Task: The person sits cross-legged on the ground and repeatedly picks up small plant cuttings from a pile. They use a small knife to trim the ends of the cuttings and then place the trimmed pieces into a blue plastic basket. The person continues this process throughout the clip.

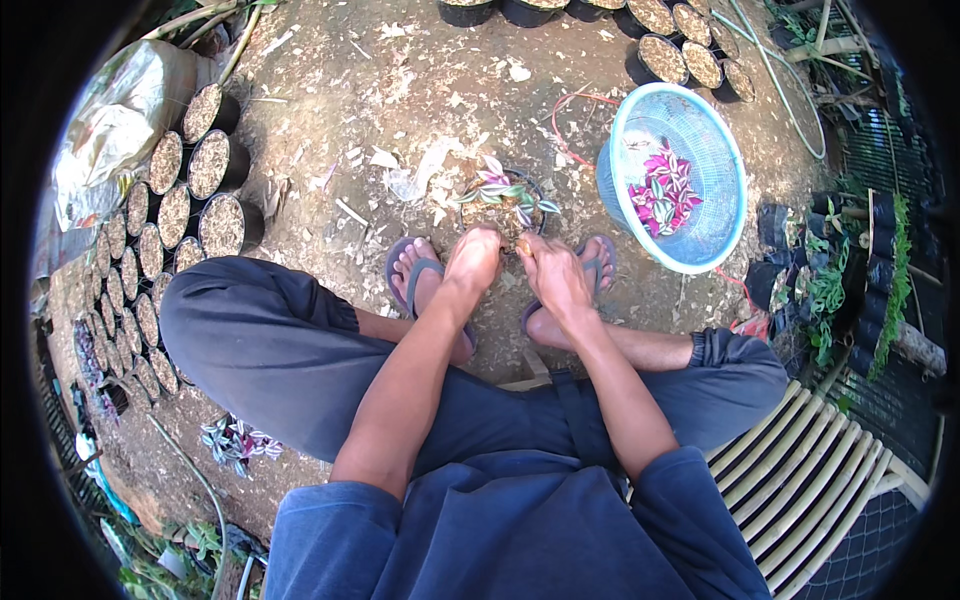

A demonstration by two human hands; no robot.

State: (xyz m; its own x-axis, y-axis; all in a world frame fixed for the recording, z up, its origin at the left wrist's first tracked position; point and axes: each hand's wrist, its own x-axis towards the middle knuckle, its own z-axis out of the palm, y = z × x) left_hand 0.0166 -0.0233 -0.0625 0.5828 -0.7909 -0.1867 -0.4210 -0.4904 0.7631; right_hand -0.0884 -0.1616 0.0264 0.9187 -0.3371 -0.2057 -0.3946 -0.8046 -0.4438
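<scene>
In front of my feet stands a small black plant pot (526, 178) filled with a light brown growing mix. Several striped green, silver and purple tradescantia cuttings (514, 192) stand in it, leaning outward over the rim. My left hand (475, 259) is at the pot's near left edge with its fingers curled under. Beside it, my right hand (553, 271) bends its fingers at the near right edge, thumb towards the left hand. The fingertips of both hands are largely hidden, so I cannot tell whether they grip the rim or something small.
A light blue plastic basket (716, 142) at right holds loose purple tradescantia cuttings (664, 193). Filled black pots (234, 165) stand in rows at left, and more pots (664, 60) at upper right. A bamboo slat bench (802, 480) is at lower right. Tradescantia cuttings (238, 444) lie at lower left.
</scene>
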